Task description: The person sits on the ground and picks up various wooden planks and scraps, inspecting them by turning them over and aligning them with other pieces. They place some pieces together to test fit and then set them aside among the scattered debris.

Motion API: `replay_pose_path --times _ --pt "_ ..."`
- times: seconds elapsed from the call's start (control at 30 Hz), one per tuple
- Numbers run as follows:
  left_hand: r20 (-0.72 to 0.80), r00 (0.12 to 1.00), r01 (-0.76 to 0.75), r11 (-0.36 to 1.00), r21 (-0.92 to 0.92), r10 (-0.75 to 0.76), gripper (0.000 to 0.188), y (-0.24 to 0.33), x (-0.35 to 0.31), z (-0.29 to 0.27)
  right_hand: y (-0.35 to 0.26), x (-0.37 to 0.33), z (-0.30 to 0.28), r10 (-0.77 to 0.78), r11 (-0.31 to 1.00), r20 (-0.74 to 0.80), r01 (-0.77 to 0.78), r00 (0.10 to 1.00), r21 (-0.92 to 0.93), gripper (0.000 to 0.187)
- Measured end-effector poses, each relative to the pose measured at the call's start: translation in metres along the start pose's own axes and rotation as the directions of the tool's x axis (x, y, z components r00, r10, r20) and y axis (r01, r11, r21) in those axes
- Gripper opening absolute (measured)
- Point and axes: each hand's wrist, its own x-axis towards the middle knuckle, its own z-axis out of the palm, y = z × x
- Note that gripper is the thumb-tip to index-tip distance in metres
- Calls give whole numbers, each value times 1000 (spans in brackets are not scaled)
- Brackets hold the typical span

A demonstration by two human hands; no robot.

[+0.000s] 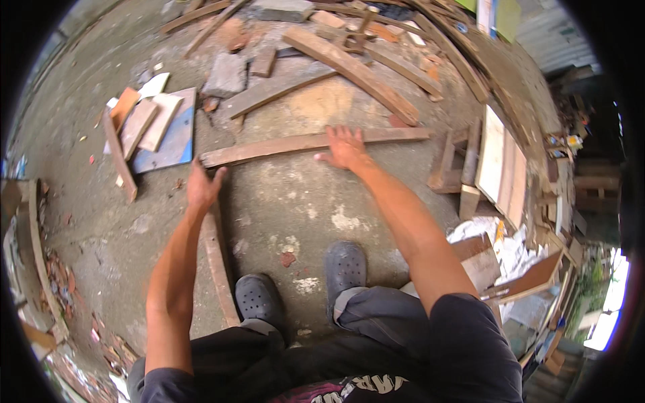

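A long wooden strip lies crosswise on the concrete in front of me. A second wooden strip runs from its left end back toward my feet, so the two form a corner. My left hand is closed around that corner, thumb to the right; its palm hides how the strips meet. Across the middle of the crosswise strip rests my right hand, palm down with fingers spread over the wood and the thumb apart on the near side.
Left of the corner, wood offcuts lie on a blue-edged board. Beyond are loose beams and a grey concrete block. A wooden frame and white crumpled sheets sit at the right. My grey clogs stand close by.
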Motion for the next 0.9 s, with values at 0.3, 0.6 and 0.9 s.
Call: replay_pose_path --times 0.3,0.6,0.9 --pt "-105 970 207 971 -123 -220 92 2 -38 -6 -10 17 1 -225 971 -119 232 967 52 77" --pt "-39 945 328 944 47 -326 68 15 -64 -6 -58 34 -1 -358 934 -79 357 930 -31 55" --pt "-53 961 271 962 13 -270 66 23 -42 -17 -65 27 0 -366 926 -155 376 918 35 54"
